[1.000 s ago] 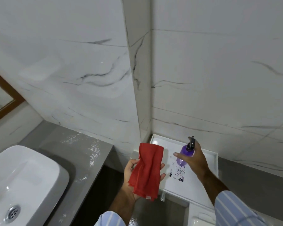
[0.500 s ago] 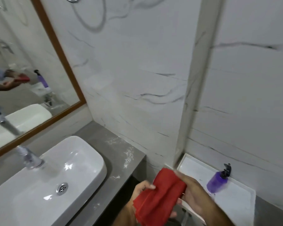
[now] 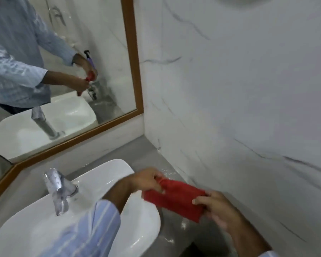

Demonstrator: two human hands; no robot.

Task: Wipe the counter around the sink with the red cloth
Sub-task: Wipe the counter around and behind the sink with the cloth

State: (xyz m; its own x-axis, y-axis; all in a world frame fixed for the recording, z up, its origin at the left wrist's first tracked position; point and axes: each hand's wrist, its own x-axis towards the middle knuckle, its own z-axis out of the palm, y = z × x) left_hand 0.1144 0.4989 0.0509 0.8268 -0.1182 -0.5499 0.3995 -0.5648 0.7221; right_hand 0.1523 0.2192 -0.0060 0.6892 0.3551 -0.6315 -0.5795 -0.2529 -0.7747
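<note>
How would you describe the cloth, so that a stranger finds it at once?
Start at the white rectangular basin under the wood-framed mirror. Just right of it, above the grey counter, the left hand and right hand stretch a folded red cloth, the only red thing here.

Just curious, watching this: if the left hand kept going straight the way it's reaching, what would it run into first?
Probably the marble wall: the left hand, gripping the red cloth, points across the grey counter towards it. Depth is unclear.

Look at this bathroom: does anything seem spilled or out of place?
Yes: white splashes or residue lie on the grey counter right of the sink, below the cloth that both hands hold.
</note>
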